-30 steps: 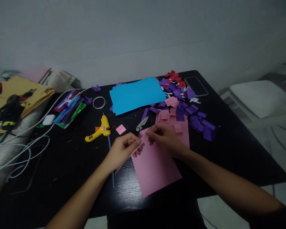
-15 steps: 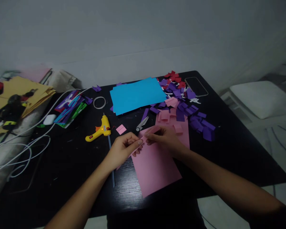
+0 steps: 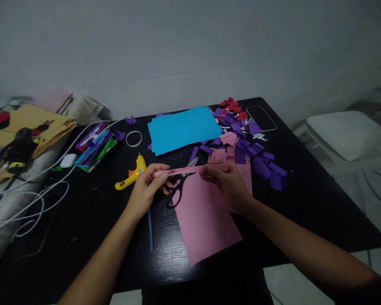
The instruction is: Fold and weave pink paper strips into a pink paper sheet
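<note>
Far L you've got tan paper (image 3: 51,123), then a bundle of coloured strips (image 3: 97,148) on the blk table (image 3: 92,237). Next, the yellow glue gun (image 3: 135,173) lies on its side, w/ a glue stick (image 3: 150,233) pointing nearer you.

Your L hand (image 3: 149,184) is just R of the gun, pinching the L end of the pink strip (image 3: 192,169) btwn thumb & forefinger, other fingers curled below. The strip spans both hands, approx level, above the scissors (image 3: 184,175) & the far part of the pink sheet (image 3: 206,228).

It looks like paper: prob v. light, bendy along its length, a bit stiffer at any fold, easy to crease or tear. Best grip = flat at both ends w/ fingertips, light tension, no hard squeeze mid-span. Shouldn't be slippery.

Your R hand (image 3: 230,186) pinches it nr the R end, thumb on the near side; far fingers partly hidden, so can't tell exactly how they sit.

Further R: loose purple pieces (image 3: 268,167), then a pale stool (image 3: 352,133) off the table.
</note>
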`<state>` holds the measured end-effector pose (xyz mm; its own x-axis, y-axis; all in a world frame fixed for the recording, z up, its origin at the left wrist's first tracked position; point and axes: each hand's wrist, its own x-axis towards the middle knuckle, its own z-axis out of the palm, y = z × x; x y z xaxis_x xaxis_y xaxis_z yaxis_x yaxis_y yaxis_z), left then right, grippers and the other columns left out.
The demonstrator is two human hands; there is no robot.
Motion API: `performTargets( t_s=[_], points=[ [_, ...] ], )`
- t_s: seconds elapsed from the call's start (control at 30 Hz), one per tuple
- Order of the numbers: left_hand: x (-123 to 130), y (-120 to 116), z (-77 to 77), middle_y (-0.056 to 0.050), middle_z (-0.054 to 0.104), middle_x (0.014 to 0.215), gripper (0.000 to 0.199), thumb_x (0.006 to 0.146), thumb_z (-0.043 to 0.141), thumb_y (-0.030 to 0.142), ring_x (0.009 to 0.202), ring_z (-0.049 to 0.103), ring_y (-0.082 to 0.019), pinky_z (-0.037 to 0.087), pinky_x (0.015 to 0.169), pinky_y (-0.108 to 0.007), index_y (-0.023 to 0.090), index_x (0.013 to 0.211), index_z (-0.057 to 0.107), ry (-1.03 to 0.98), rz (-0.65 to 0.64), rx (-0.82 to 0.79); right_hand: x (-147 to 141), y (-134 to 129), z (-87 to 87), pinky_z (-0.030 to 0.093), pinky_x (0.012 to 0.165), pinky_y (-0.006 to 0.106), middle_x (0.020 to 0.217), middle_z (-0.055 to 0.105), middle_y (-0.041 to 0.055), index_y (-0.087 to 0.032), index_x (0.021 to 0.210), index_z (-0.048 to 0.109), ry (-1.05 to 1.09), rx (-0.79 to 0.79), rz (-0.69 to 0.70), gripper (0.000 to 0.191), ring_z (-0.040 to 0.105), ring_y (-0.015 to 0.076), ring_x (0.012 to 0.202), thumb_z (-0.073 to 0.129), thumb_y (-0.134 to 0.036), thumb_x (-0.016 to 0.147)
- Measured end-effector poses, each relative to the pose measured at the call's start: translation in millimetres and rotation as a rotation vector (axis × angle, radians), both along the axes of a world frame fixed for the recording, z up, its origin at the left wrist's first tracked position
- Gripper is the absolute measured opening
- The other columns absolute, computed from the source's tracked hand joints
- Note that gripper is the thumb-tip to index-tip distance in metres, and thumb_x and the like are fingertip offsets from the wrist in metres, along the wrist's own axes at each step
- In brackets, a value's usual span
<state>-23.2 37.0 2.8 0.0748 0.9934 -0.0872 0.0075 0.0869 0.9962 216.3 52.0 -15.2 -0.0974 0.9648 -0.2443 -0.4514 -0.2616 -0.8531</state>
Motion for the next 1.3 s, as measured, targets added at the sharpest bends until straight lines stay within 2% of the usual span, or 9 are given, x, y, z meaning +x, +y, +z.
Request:
performTargets(
  t_s=[0.1,0.23,0.4,0.5,0.7,0.9,1.1,1.23,1.3],
  points=[
    [5,1,-5.0,-0.002,0.073,0.075,0.034,0.084,0.082,0.041,0.059,0.068,-0.014,0.055,0.053,-0.023,0.017,0.106,0.068,-0.041,0.144,0.004,-1,-2,1.0,0.063,0.088,0.035,0.083,0.077,0.0029,-0.019,0.081,0.072,-0.006,-0.031,0.051,0.028,0.077,0.0181,0.084,0.094,-0.032,0.07],
    [4,5,-8.7,0.002,0.069,0.067,0.029,0.084,0.083,0.036,0.056,0.061,-0.011,0.052,0.055,-0.021,0.018,0.102,0.069,-0.119,0.243,0.076,-1,-4,-2.1,0.064,0.076,0.033,0.083,0.077,0.0019,-0.019,0.09,0.07,-0.03,-0.021,0.199,0.033,0.078,0.0184,0.078,0.094,-0.027,0.068],
    [1,5,-10.5,0.002,0.063,0.064,0.023,0.089,0.078,0.039,0.056,0.054,-0.009,0.046,0.059,-0.021,0.017,0.087,0.07,-0.128,0.168,0.08,-1,-6,-3.9,0.059,0.068,0.028,0.079,0.077,0.0035,-0.015,0.096,0.076,-0.038,0.009,0.532,0.03,0.074,0.0156,0.067,0.09,-0.022,0.071],
    [4,1,-9.1,0.003,0.062,0.061,0.025,0.091,0.076,0.041,0.056,0.054,-0.01,0.044,0.06,-0.022,0.017,0.086,0.07,-0.072,0.074,0.046,-4,-10,-4.6,0.058,0.07,0.029,0.08,0.075,0.0023,-0.015,0.094,0.076,-0.013,0.058,0.655,0.027,0.074,0.0154,0.068,0.089,-0.03,0.076],
    [15,-7,-7.8,0.002,0.064,0.059,0.031,0.09,0.076,0.043,0.054,0.055,-0.01,0.041,0.057,-0.022,0.017,0.077,0.065,0.02,-0.07,0.013,-12,-19,-10.3,0.059,0.069,0.03,0.084,0.074,0.0042,-0.014,0.093,0.076,-0.051,0.09,0.63,0.037,0.075,0.0164,0.068,0.078,-0.051,0.089],
    [19,-8,-11.1,0.001,0.067,0.06,0.031,0.092,0.074,0.043,0.055,0.059,-0.011,0.044,0.058,-0.023,0.017,0.078,0.066,0.031,-0.087,-0.003,-13,-24,-3.8,0.059,0.065,0.027,0.086,0.076,0.0058,-0.014,0.09,0.075,-0.042,0.073,0.611,0.039,0.076,0.0168,0.07,0.078,-0.053,0.088],
    [20,-10,-9.3,0.0,0.067,0.061,0.033,0.089,0.077,0.044,0.055,0.06,-0.012,0.046,0.057,-0.023,0.017,0.075,0.065,0.012,-0.058,-0.026,-12,-26,-3.2,0.061,0.07,0.028,0.086,0.077,0.0057,-0.015,0.09,0.073,-0.042,0.054,0.617,0.04,0.077,0.0172,0.074,0.079,-0.054,0.087],
    [21,-11,-7.3,0.0,0.068,0.059,0.038,0.09,0.075,0.049,0.053,0.06,-0.013,0.047,0.056,-0.024,0.018,0.071,0.063,0.0,-0.08,-0.035,-9,-25,0.5,0.06,0.078,0.033,0.084,0.076,0.0054,-0.014,0.086,0.072,-0.058,0.1,0.707,0.039,0.075,0.0177,0.076,0.075,-0.053,0.09],
    [22,-12,-5.8,0.0,0.068,0.059,0.039,0.09,0.075,0.05,0.053,0.061,-0.013,0.047,0.057,-0.024,0.018,0.07,0.063,0.013,-0.103,-0.028,-8,-24,2.6,0.057,0.075,0.03,0.076,0.072,0.0027,-0.015,0.081,0.071,-0.12,0.157,0.749,0.039,0.07,0.0157,0.072,0.074,-0.052,0.091]
  ],
)
